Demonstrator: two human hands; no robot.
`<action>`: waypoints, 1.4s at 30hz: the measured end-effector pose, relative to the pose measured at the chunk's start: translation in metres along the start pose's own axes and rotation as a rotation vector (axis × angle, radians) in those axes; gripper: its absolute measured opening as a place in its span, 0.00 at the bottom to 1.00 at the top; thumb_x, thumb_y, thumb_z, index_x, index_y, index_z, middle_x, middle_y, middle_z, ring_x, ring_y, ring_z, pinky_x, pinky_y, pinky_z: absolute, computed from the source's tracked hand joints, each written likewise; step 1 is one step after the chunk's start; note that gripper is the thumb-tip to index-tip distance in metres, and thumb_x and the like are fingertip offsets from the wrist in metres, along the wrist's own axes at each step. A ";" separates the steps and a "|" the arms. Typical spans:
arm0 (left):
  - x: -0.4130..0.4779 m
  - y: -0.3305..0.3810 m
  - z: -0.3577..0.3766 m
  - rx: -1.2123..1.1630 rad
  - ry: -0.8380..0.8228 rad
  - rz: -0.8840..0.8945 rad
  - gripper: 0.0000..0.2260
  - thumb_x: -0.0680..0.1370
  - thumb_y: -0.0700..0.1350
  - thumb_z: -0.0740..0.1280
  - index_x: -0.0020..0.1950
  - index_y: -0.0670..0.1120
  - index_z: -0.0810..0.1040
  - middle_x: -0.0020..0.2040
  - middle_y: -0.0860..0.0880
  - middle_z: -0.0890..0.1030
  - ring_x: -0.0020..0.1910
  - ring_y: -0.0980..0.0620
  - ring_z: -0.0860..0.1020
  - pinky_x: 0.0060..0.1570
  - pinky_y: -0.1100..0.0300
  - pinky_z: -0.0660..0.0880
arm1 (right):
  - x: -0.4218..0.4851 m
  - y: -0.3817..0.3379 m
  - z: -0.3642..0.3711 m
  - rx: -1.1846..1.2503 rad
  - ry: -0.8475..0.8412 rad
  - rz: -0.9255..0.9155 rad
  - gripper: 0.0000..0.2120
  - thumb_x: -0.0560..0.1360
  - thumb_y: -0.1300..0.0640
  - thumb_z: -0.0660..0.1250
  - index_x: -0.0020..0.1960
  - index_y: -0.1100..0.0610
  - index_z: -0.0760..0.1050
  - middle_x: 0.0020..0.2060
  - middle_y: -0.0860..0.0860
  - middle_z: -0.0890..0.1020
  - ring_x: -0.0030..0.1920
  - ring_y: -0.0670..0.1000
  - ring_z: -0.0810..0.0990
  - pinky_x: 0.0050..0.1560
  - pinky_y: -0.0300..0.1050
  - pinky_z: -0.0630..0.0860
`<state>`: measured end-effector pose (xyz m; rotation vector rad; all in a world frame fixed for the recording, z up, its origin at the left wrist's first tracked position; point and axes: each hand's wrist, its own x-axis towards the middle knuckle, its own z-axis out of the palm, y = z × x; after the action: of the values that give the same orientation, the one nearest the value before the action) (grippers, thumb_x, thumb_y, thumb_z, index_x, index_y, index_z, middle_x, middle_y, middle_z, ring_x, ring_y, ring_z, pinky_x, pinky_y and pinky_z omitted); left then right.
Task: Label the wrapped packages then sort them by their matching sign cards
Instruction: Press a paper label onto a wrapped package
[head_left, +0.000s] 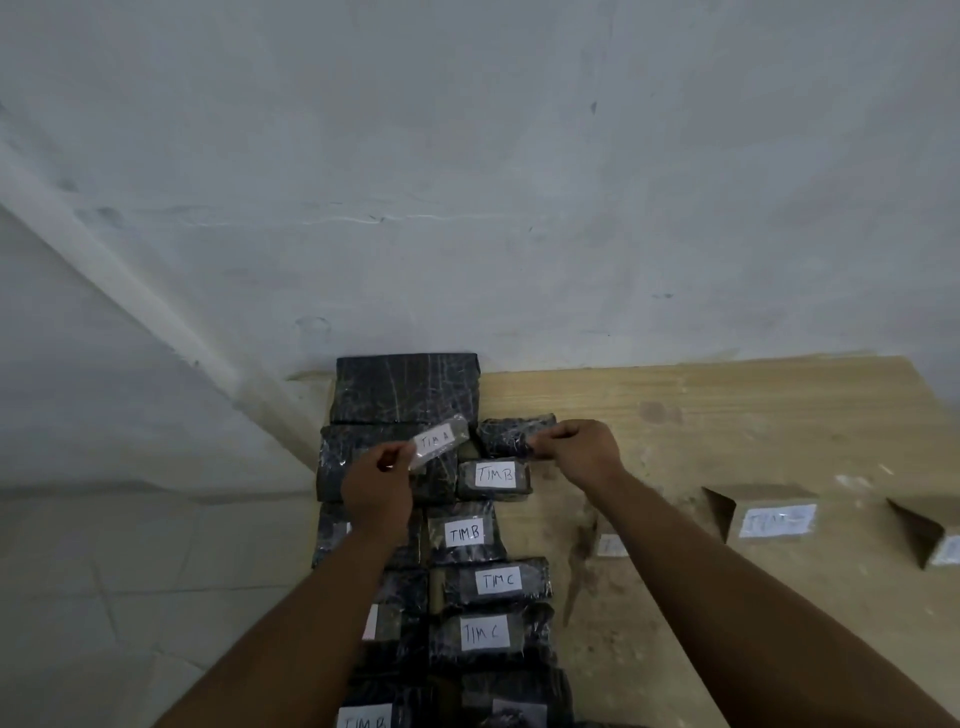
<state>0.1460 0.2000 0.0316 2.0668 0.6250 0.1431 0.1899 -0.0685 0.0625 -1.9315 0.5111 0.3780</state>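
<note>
Label (436, 442) reading "TIM A", under clear tape, is pinched at its near end by the left hand (376, 488) and held over the dark packages (496, 581) along the counter's (727, 415) left edge. The right hand (582, 449) is curled round the end of a small package (506, 434) just right of the label. Nearer packages are marked TIM B and TIM C. Folded cards (774, 517) stand well to the right, their writing blurred.

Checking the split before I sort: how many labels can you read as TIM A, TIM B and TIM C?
TIM A label: 1
TIM B labels: 3
TIM C labels: 2
Total: 6 readable; a few others are hidden or blurred.
</note>
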 end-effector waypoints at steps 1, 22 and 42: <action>0.008 -0.002 0.000 0.018 0.004 -0.001 0.10 0.81 0.53 0.72 0.53 0.48 0.87 0.44 0.52 0.85 0.41 0.53 0.82 0.36 0.63 0.73 | 0.005 -0.001 -0.005 0.000 0.016 -0.012 0.07 0.72 0.54 0.83 0.40 0.54 0.87 0.37 0.48 0.88 0.42 0.50 0.87 0.36 0.39 0.78; 0.060 0.063 0.028 -0.109 -0.362 0.160 0.07 0.79 0.48 0.74 0.55 0.48 0.85 0.47 0.53 0.86 0.44 0.53 0.84 0.37 0.67 0.78 | 0.062 -0.071 -0.004 -0.092 -0.172 -0.143 0.03 0.75 0.52 0.79 0.48 0.49 0.88 0.39 0.50 0.88 0.34 0.48 0.80 0.31 0.38 0.78; 0.051 0.043 0.121 0.504 -0.313 0.173 0.08 0.78 0.55 0.73 0.42 0.54 0.83 0.38 0.58 0.83 0.36 0.59 0.80 0.38 0.58 0.81 | 0.092 0.020 -0.006 -0.190 0.034 0.110 0.05 0.71 0.54 0.81 0.45 0.54 0.89 0.40 0.49 0.88 0.40 0.46 0.84 0.38 0.39 0.78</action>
<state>0.2468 0.1136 -0.0072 2.5585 0.3054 -0.2624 0.2591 -0.0973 0.0053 -2.1007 0.6247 0.4789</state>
